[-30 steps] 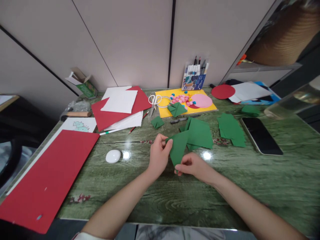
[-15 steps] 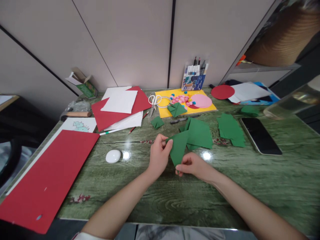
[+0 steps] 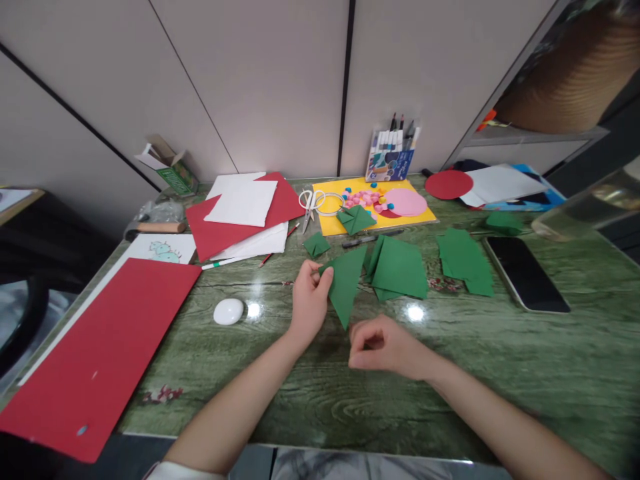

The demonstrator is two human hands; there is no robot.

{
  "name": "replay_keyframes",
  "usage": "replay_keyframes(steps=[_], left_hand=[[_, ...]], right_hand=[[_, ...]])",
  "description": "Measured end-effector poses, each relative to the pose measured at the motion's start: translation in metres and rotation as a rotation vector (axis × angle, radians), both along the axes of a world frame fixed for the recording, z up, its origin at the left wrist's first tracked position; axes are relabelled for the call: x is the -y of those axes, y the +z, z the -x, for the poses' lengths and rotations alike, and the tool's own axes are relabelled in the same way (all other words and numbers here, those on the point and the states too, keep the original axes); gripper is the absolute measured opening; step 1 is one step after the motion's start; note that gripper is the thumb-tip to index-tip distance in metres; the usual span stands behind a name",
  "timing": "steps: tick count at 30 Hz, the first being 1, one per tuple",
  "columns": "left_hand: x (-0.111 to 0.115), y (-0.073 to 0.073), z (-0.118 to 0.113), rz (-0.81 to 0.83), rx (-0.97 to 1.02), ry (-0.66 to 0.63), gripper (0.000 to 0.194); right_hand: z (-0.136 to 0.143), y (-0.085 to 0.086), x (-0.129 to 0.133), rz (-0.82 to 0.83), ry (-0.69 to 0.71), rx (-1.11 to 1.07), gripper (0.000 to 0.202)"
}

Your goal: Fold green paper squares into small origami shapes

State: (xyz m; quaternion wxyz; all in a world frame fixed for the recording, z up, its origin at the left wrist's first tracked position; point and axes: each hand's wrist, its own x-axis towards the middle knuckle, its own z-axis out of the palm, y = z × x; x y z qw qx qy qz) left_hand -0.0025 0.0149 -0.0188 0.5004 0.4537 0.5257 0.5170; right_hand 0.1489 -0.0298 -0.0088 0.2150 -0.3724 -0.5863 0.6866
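Head view: blurred right hand (image 3: 385,345) curled just beside the lower tip of a green triangle (image 3: 346,283)
Cannot tell whether its fingers meet; left hand (image 3: 310,300) pinches the triangle mid-worktop (image 3: 340,413), green sheets (image 3: 401,268) to its right, scissors (image 3: 308,217) and yellow sheet (image 3: 327,227) toward the back edge

The left hand (image 3: 311,300) pinches, left forearm (image 3: 245,398) toward one o'clock. The right hand (image 3: 385,343) curls, right forearm (image 3: 483,403) toward ten.

To your right lay a dark-screened phone (image 3: 527,274); to your left, a white oval object (image 3: 229,311); farther back, an open green box (image 3: 179,179) stood near the wall (image 3: 275,87).
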Motion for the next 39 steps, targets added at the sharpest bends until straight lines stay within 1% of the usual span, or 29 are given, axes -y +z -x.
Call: replay_keyframes(steps=[2,3,5,8,12,17,22,29,34,39], left_hand=[[0.0,0.0,0.0,0.001,0.033,0.003,0.019],[0.001,0.0,0.0,0.002,0.032,0.005,0.02],[0.004,0.001,-0.002,0.004,0.01,0.007,0.019],[0.009,0.002,-0.005,-0.005,-0.027,0.011,0.019],[0.011,0.004,-0.007,-0.027,-0.094,0.027,0.017],[0.011,0.009,-0.005,-0.074,-0.135,0.107,0.016],[0.013,0.012,-0.006,-0.088,-0.128,0.139,0.016],[0.011,0.009,-0.007,-0.071,-0.114,0.125,0.017],[0.011,0.009,-0.007,-0.065,-0.1,0.115,0.017],[0.012,0.009,-0.008,-0.064,-0.107,0.117,0.017]], right_hand=[[0.0,0.0,0.0,0.026,0.027,0.041,0.018],[0.0,-0.001,-0.001,0.039,0.015,0.066,0.019],[0.0,-0.002,-0.003,0.028,-0.065,0.095,0.025],[0.001,-0.003,-0.005,-0.035,-0.187,0.107,0.032],[0.004,-0.004,-0.004,-0.061,-0.219,0.133,0.027],[0.006,-0.002,-0.002,-0.168,-0.222,0.171,0.029],[0.005,0.0,-0.003,-0.174,-0.178,0.192,0.029],[0.005,-0.004,-0.002,-0.181,-0.178,0.194,0.028],[0.006,-0.003,-0.002,-0.257,-0.156,0.253,0.024],[0.002,-0.001,-0.003,-0.239,-0.079,0.29,0.023]])
